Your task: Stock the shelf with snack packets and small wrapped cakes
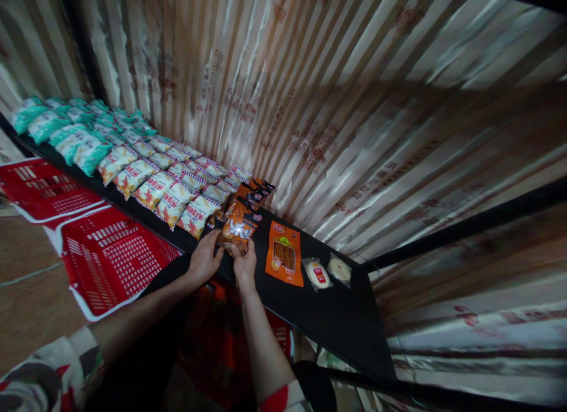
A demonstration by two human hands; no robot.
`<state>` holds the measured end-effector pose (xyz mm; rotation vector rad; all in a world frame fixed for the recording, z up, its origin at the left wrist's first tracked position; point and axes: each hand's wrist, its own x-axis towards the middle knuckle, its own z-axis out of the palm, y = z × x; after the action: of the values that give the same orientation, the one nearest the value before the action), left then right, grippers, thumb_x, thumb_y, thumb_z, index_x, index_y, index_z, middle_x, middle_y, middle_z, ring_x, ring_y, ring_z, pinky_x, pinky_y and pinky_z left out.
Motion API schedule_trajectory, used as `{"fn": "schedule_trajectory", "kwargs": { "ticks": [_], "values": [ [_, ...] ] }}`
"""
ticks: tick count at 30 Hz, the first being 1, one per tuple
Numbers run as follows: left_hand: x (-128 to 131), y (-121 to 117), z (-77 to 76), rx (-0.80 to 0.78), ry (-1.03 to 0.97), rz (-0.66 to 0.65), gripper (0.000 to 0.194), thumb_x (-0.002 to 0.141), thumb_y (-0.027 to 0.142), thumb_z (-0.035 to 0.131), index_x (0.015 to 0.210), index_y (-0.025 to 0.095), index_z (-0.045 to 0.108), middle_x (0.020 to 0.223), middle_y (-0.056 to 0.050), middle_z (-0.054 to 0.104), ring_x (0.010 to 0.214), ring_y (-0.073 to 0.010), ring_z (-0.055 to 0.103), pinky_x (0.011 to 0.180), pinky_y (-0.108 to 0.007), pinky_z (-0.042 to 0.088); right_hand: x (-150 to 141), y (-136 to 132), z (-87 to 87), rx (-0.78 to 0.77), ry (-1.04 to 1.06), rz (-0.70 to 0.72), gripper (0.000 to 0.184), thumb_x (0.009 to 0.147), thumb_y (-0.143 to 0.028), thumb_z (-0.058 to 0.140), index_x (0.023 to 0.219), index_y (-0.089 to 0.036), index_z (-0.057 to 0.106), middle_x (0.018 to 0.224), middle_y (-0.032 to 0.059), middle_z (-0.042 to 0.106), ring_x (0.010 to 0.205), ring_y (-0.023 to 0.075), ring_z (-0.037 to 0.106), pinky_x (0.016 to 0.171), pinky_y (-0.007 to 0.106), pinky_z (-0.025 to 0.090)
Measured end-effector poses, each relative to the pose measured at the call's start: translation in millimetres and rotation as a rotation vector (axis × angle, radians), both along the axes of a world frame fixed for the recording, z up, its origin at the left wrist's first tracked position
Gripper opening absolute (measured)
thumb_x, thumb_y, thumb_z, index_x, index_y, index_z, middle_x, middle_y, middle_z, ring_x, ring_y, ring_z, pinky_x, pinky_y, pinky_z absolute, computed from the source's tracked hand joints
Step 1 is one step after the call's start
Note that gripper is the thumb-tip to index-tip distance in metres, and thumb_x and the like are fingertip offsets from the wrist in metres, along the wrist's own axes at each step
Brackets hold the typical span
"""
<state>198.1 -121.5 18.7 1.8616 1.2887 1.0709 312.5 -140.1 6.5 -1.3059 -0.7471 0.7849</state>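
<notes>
Both my hands are on a small orange-and-black snack bag (pixel 240 228) at the front edge of the black shelf (pixel 328 329). My left hand (pixel 206 258) grips its left side, fingers curled around it. From below and to the right, my right hand (pixel 244 263) pinches its lower edge. Behind this bag stand more orange-and-black snack bags (pixel 254 190) in a short row. Just left of them are rows of white snack bags (pixel 175 204) with striped tops. Right of my hands lies a flat orange packet (pixel 284 254) with a see-through window.
Teal snack bags (pixel 91 152) fill the shelf's far left end. Two round pale items in clear wrap (pixel 317 274) lie to the right. Red plastic baskets (pixel 115 252) stand below the shelf's front edge. A pleated printed curtain (pixel 283 105) hangs behind, with a dark metal bar (pixel 469 226) at right.
</notes>
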Motion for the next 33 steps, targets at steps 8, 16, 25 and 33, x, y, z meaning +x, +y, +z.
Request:
{"fn": "schedule_trajectory", "kwargs": {
  "ticks": [8,16,25,33],
  "values": [
    [3,-8,-8.1,0.214,0.111,-0.04,0.051,0.079,0.013,0.042,0.129,0.016,0.045,0.139,-0.011,0.04,0.129,-0.0256,0.036,0.108,-0.044,0.032,1,17,-6.2,-0.02,-0.135,-0.013,0.052,0.07,-0.026,0.061,0.12,-0.02,0.048,0.103,0.005,0.068,0.09,0.0178,0.065,0.085,0.034,0.05],
    [10,-5,-13.8,0.248,0.164,-0.069,0.054,0.076,0.006,0.039,0.13,0.012,0.044,0.144,-0.013,0.033,0.134,-0.0275,0.028,0.11,-0.047,0.03,1,24,-1.2,-0.05,-0.184,-0.041,0.059,0.071,-0.027,0.061,0.126,-0.017,0.044,0.109,0.0084,0.066,0.094,0.0179,0.064,0.088,0.034,0.048],
    [14,1,-24.3,0.239,0.171,-0.062,0.061,0.074,0.003,0.037,0.134,0.01,0.039,0.148,-0.014,0.029,0.137,-0.025,0.023,0.112,-0.044,0.028,1,33,-6.3,-0.046,-0.247,-0.084,0.058,0.07,-0.029,0.063,0.125,-0.017,0.047,0.109,0.008,0.066,0.094,0.0176,0.063,0.086,0.033,0.048],
    [19,8,-34.0,0.296,0.184,0.029,0.061,0.074,0.002,0.035,0.134,0.008,0.038,0.146,-0.015,0.032,0.137,-0.0249,0.024,0.111,-0.045,0.031,3,38,-10.8,-0.142,-0.523,-0.113,0.054,0.075,-0.034,0.061,0.125,-0.018,0.05,0.103,0.0081,0.066,0.091,0.02,0.062,0.079,0.03,0.048]
  ]
}}
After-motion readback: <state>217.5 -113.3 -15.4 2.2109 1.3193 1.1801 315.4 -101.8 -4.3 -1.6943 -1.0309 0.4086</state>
